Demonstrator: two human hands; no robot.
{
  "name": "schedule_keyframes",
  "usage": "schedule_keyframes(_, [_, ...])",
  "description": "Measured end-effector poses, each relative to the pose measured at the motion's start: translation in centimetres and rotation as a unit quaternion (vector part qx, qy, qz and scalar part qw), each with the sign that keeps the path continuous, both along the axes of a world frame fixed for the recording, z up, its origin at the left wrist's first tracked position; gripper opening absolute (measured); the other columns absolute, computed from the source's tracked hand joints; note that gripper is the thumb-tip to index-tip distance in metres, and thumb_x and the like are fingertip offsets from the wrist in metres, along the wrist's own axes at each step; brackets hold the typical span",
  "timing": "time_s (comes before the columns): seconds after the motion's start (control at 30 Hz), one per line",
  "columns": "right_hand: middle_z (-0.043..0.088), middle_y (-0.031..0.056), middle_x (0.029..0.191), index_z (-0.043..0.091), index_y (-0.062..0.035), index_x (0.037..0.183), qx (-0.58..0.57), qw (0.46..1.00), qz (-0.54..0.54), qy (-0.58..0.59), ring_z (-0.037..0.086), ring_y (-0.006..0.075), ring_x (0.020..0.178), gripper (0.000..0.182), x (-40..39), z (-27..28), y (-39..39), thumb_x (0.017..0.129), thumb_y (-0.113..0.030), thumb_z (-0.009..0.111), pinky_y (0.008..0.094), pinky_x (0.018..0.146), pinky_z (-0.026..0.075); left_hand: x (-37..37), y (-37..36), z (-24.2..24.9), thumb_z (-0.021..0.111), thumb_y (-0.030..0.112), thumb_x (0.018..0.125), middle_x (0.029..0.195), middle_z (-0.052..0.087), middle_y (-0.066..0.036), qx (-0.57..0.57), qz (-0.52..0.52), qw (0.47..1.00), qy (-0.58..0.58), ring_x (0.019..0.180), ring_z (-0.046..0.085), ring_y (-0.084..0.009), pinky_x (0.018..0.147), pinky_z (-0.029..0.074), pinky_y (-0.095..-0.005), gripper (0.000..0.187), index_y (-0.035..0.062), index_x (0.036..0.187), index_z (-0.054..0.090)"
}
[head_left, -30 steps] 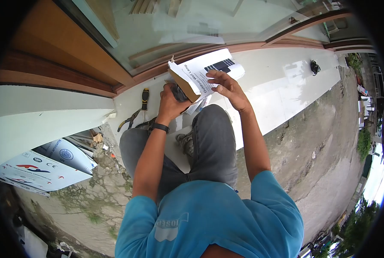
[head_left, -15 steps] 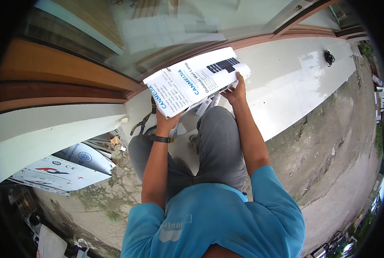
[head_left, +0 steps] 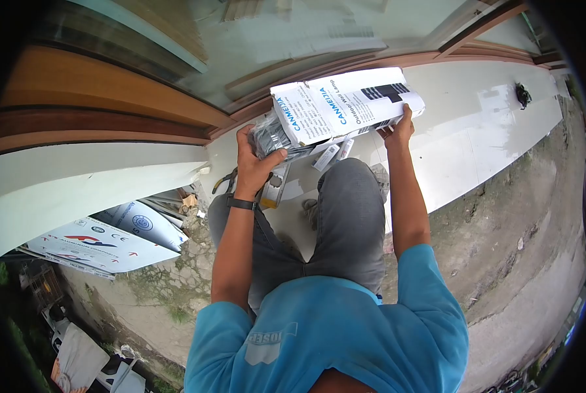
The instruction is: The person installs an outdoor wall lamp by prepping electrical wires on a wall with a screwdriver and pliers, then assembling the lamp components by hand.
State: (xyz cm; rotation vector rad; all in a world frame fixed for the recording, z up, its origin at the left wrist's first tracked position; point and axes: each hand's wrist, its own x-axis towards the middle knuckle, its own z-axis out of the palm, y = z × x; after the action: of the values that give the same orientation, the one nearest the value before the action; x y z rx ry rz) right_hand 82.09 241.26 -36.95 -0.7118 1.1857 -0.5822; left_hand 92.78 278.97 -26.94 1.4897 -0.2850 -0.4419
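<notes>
White cardboard makes up the box, printed CANMEIJIA and Outdoor Wall Lamp, held above the pale ledge, just beyond the grey trousers. Something dark in clear plastic wrap sticks out of the box's left end. The left hand cups that wrapped bundle, thumb and fingers spread wide around it. At the box's right end, the right hand pinches the near edge, thumb up against the printed side, fingers curled below and partly hidden. Just below the box, two small cartons lie on the ledge; pliers and a silver-and-yellow tool lie below its left end. Behind the box runs window glass. Well right of it sits a small black object; well left and lower lean printed sheets.
</notes>
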Motion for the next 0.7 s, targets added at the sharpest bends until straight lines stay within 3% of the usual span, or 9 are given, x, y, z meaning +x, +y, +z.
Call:
schedule_keyframes(0.1, [0.043, 0.0311, 0.145, 0.009, -0.0045, 0.159, -0.004, 1.000, -0.022, 0.022, 0.059, 0.0455, 0.117, 0.109, -0.3, -0.2, -1.8, 0.084, -0.052, 0.073, 0.0607, 0.086, 0.056, 0.1, 3.3, 0.5, 0.083, 0.005, 0.076, 0.127, 0.055, -0.013, -0.038, 0.035, 0.998, 0.033, 0.115, 0.059, -0.0241, 0.100, 0.049, -0.0378, 0.078, 0.0051, 0.139, 0.037])
schedule_keyframes(0.13, [0.054, 0.0242, 0.133, 0.042, -0.0008, 0.146, -0.014, 0.996, -0.054, 0.064, 0.060, 0.0399, 0.115, 0.085, 0.1, 0.9, -1.6, 0.088, -0.058, 0.065, 0.0592, 0.086, 0.055, 0.4, 4.5, 0.7, 0.082, 0.006, 0.076, 0.127, 0.056, -0.013, -0.036, 0.038, 0.998, 0.030, 0.115, 0.058, -0.0235, 0.100, 0.048, -0.0375, 0.078, 0.0053, 0.139, 0.037])
schedule_keyframes(0.23, [0.049, 0.0243, 0.141, 0.040, -0.0067, 0.151, -0.013, 1.000, -0.011, 0.025, 0.054, 0.0412, 0.123, 0.084, -0.4, 0.8, -2.3, 0.090, -0.061, 0.062, 0.0599, 0.095, 0.050, 1.2, 8.3, 1.8, 0.083, 0.013, 0.075, 0.126, 0.056, -0.010, -0.040, 0.063, 0.997, 0.025, 0.116, 0.057, -0.0215, 0.103, 0.045, -0.0355, 0.077, 0.0060, 0.138, 0.041])
schedule_keyframes(0.33, [0.051, 0.0220, 0.142, 0.043, -0.0040, 0.148, -0.019, 0.999, -0.008, 0.030, 0.059, 0.0404, 0.114, 0.079, -0.8, 0.6, -2.9, 0.092, -0.057, 0.060, 0.0566, 0.086, 0.054, 1.4, 12.4, 3.2, 0.083, 0.018, 0.074, 0.126, 0.056, -0.009, -0.025, 0.088, 0.995, 0.032, 0.116, 0.056, -0.0211, 0.103, 0.044, -0.0354, 0.076, 0.0058, 0.138, 0.043])
schedule_keyframes(0.47, [0.050, 0.0214, 0.143, 0.043, -0.0085, 0.150, -0.023, 0.999, -0.025, 0.012, 0.057, 0.0401, 0.117, 0.075, -1.2, -0.7, -3.7, 0.095, -0.056, 0.059, 0.0545, 0.087, 0.053, 1.1, 17.5, 5.3, 0.083, 0.021, 0.073, 0.125, 0.056, -0.009, -0.011, 0.128, 0.991, 0.029, 0.117, 0.055, -0.0218, 0.104, 0.043, -0.0358, 0.079, 0.0056, 0.139, 0.044])
schedule_keyframes(0.57, [0.049, 0.0222, 0.144, 0.038, -0.0025, 0.150, -0.068, 0.997, 0.011, -0.032, 0.055, 0.0435, 0.121, 0.084, -1.7, -1.7, -3.6, 0.093, -0.058, 0.064, 0.0573, 0.090, 0.052, 0.4, 20.8, 6.7, 0.084, 0.025, 0.071, 0.126, 0.056, -0.010, -0.014, 0.165, 0.986, 0.025, 0.119, 0.056, -0.0242, 0.104, 0.045, -0.0389, 0.085, 0.0057, 0.142, 0.042])
schedule_keyframes(0.63, [0.046, 0.0243, 0.148, 0.033, 0.0003, 0.153, -0.108, 0.992, 0.001, 0.066, 0.054, 0.0453, 0.125, 0.095, -1.8, -1.2, -3.3, 0.090, -0.062, 0.068, 0.0583, 0.094, 0.052, -0.9, 21.7, 8.3, 0.085, 0.026, 0.071, 0.128, 0.056, -0.011, -0.029, 0.185, 0.982, 0.025, 0.120, 0.056, -0.0254, 0.103, 0.047, -0.0407, 0.087, 0.0058, 0.143, 0.042])
schedule_keyframes(0.67, [0.042, 0.0263, 0.150, 0.028, 0.0040, 0.154, -0.142, 0.971, -0.050, 0.187, 0.052, 0.0423, 0.129, 0.105, -1.9, -0.7, -3.1, 0.088, -0.065, 0.070, 0.0533, 0.099, 0.051, -1.3, 22.3, 8.5, 0.087, 0.029, 0.069, 0.132, 0.055, -0.013, -0.035, 0.192, 0.980, 0.021, 0.122, 0.057, -0.0278, 0.104, 0.048, -0.0424, 0.092, 0.0058, 0.145, 0.041])
schedule_keyframes(0.7, [0.040, 0.0268, 0.151, 0.022, 0.0079, 0.155, -0.178, 0.956, -0.045, 0.227, 0.051, 0.0388, 0.132, 0.103, -2.4, 0.1, -2.9, 0.092, -0.058, 0.069, 0.0469, 0.103, 0.050, -1.9, 22.5, 9.0, 0.088, 0.031, 0.069, 0.133, 0.054, -0.013, -0.045, 0.200, 0.979, 0.019, 0.123, 0.056, -0.0284, 0.104, 0.048, -0.0426, 0.093, 0.0058, 0.145, 0.040])
